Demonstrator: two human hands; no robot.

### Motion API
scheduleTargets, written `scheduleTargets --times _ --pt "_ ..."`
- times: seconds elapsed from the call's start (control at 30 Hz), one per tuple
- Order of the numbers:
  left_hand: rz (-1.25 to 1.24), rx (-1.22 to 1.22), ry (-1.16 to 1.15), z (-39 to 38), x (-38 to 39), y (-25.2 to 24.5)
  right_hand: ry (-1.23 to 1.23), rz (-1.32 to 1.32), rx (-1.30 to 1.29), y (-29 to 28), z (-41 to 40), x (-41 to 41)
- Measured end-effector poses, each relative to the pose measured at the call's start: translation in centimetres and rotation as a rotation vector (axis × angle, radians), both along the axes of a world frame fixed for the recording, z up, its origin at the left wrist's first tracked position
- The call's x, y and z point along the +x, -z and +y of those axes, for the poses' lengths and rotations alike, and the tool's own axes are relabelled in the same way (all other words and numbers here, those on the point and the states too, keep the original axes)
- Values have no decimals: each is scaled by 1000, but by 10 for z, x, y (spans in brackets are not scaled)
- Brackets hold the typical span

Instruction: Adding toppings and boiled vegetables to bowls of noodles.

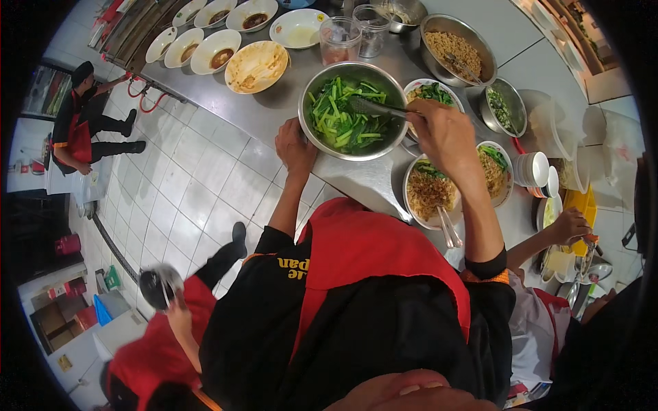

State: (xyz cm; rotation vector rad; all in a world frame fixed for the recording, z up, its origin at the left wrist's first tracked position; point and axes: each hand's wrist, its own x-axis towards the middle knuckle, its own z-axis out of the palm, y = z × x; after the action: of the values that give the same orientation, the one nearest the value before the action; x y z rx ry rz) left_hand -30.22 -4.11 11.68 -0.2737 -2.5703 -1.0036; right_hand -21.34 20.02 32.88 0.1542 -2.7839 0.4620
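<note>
My right hand (439,134) holds metal tongs (380,108), with their tip among cut leafy greens (344,115) in a stainless steel bowl (354,154). At the bowl's left side, by the counter edge, is my left hand (295,146). Its fingers are curled and partly hidden, so whether it grips the bowl or leans on the counter is unclear. Below my right forearm stands a noodle bowl (429,195) topped with minced bits and greens, a spoon and fork (448,226) resting in it. Another noodle bowl (496,167) is partly behind the forearm; a third bowl (434,92) holds greens beyond my hand.
Several white bowls with sauce (222,57) and a smeared bowl (257,67) line the counter's left. Steel bowls hold crumbly topping (452,51) and chopped scallions (498,105). A co-worker's hand (570,226) works at right. Other people stand at left and behind me.
</note>
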Motion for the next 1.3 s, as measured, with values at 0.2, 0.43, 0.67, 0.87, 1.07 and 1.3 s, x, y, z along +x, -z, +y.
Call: scheduleTargets --times 0.2,0.43,0.67,0.87,1.07,1.3 --pt "71 24 4 -1 0 -2 119 -75 -196 -34 24 17" --pt "90 25 3 1 -1 2 172 -115 -148 -22 37 21" --pt "81 12 12 0 0 -1 172 -122 -236 -24 45 22" --pt "86 59 34 3 1 -8 191 -191 -393 -24 66 29" --pt "201 171 147 -3 -3 2 218 -161 -627 -71 100 73" --pt "142 48 86 3 1 -3 504 -103 -31 -94 178 158"
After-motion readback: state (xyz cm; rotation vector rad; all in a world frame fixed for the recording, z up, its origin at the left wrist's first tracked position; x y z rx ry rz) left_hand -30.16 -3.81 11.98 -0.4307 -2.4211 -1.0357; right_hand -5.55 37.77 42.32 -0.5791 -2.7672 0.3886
